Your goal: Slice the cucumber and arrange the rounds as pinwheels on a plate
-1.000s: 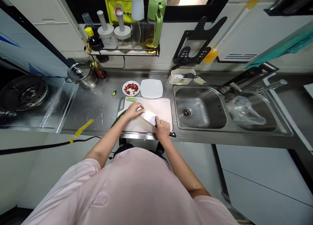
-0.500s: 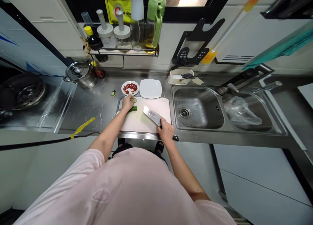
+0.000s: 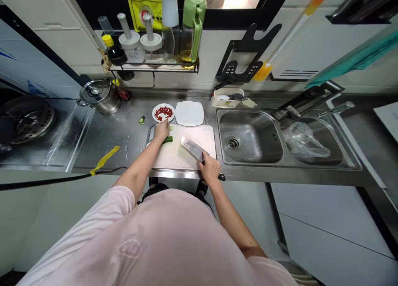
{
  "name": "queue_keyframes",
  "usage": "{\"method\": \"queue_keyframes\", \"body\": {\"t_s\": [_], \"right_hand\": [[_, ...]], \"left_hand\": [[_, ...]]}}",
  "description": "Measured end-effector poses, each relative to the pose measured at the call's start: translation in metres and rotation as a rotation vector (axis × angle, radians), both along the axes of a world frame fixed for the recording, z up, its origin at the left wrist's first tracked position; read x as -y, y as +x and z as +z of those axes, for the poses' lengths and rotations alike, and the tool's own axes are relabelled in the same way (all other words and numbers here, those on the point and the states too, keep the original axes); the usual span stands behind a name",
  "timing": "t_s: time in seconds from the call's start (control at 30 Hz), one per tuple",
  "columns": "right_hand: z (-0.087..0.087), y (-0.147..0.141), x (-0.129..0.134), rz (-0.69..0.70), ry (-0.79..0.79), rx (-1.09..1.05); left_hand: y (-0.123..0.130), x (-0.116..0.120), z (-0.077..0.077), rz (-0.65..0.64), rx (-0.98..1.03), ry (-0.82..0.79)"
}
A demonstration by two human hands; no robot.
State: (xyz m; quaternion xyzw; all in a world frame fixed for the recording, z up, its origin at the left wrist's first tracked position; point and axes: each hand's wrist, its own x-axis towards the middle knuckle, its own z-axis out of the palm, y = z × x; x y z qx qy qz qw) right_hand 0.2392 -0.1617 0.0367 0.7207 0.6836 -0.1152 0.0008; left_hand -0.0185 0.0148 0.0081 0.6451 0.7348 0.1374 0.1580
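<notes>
My right hand (image 3: 210,168) is wrapped round the black handle of a cleaver (image 3: 194,148), whose broad blade lies flat over the right half of a white cutting board (image 3: 186,161). At the board's upper left, my left hand (image 3: 162,131) is closed, its fingertips at pale green cucumber slices (image 3: 171,128); whether a slice is between them is too small to tell. A dark green cucumber piece (image 3: 168,139) lies just below that hand. Behind the board stand a round plate of chopped red pieces (image 3: 163,112) and a bare white square plate (image 3: 189,113).
Cucumber scraps (image 3: 141,120) lie left of the round plate. A steel pot (image 3: 98,96) stands at the back left, below a rack (image 3: 155,69) of bottles and jars. The sink (image 3: 251,137) is right of the board, with a plastic bag (image 3: 304,141) in its second basin.
The view has shifted slightly. My left hand's fingers have moved a little at the cucumber slices, while the cleaver in my right hand stays in about the same place over the board.
</notes>
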Motion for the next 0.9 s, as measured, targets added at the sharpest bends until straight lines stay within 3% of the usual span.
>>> {"method": "queue_keyframes", "body": {"t_s": [0.3, 0.53, 0.9], "right_hand": [[0.000, 0.000, -0.003, -0.006, -0.010, -0.040], [0.001, -0.004, -0.005, -0.017, -0.011, -0.099], [0.001, -0.031, -0.017, -0.113, -0.082, -0.371]], "left_hand": [[-0.006, 0.008, 0.005, 0.037, 0.083, 0.046], [-0.026, 0.039, 0.005, 0.085, 0.166, 0.170], [-0.023, 0.086, 0.009, -0.151, 0.086, 0.288]]}}
